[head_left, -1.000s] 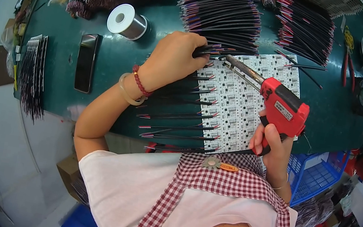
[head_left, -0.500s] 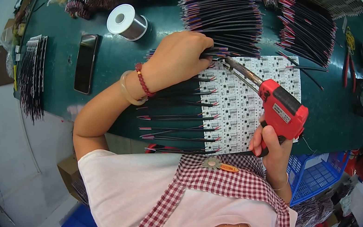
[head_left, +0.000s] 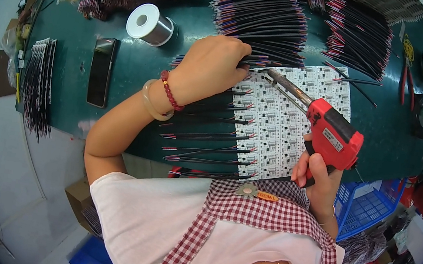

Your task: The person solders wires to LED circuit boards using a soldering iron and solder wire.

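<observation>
My right hand point(head_left: 320, 175) grips the handle of a red soldering gun point(head_left: 332, 131) with a black top and a long metal barrel. Its tip points at the upper left part of a white circuit board panel point(head_left: 291, 111), close to my left fingers. My left hand point(head_left: 213, 66) is closed on black cables point(head_left: 258, 60) with coloured wire ends, at the panel's top left corner. Exactly how many it pinches is hidden behind the fingers. Several black cables point(head_left: 205, 137) lie in rows along the panel's left edge, their ends resting on it.
A large pile of black cables point(head_left: 261, 22) lies beyond the panel, with another stack point(head_left: 359, 36) to its right. A solder wire spool point(head_left: 151, 24) and a phone point(head_left: 101, 72) are on the left. Red-handled pliers point(head_left: 409, 85) lie far right; a blue basket point(head_left: 367, 204) stands below the table edge.
The soldering gun has shifted slightly right and toward me, its tip drawing back from the wire ends by my left fingers. My left hand stays almost where it was.
</observation>
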Tool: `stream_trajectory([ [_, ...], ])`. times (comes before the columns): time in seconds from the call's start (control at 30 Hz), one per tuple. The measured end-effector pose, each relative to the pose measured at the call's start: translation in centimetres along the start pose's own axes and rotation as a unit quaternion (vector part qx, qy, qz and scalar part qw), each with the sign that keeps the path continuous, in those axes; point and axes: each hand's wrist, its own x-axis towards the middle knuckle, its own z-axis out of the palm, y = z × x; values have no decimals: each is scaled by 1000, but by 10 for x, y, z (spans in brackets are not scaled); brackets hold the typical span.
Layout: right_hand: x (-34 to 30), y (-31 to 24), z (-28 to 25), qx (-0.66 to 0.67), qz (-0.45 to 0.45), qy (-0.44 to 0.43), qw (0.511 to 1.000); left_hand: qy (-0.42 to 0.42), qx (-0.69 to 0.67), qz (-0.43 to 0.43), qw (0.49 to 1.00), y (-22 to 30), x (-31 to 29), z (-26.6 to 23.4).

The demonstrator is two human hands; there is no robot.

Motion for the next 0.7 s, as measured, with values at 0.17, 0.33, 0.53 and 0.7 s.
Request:
stream_trajectory([
  [0.17,2,-1,3,-4,7,5,1000,19,4,-11,1000,2,-1,3],
  [0.33,3,3,1,0,22,9,1000,31,-1,-9,999,3,-1,7],
  [0.53,1,4,2,10,18,16,1000,32,3,-8,999,5,-2,8],
  [0.7,2,6,-1,-5,18,0,1000,34,9,-5,999,6,-2,8],
])
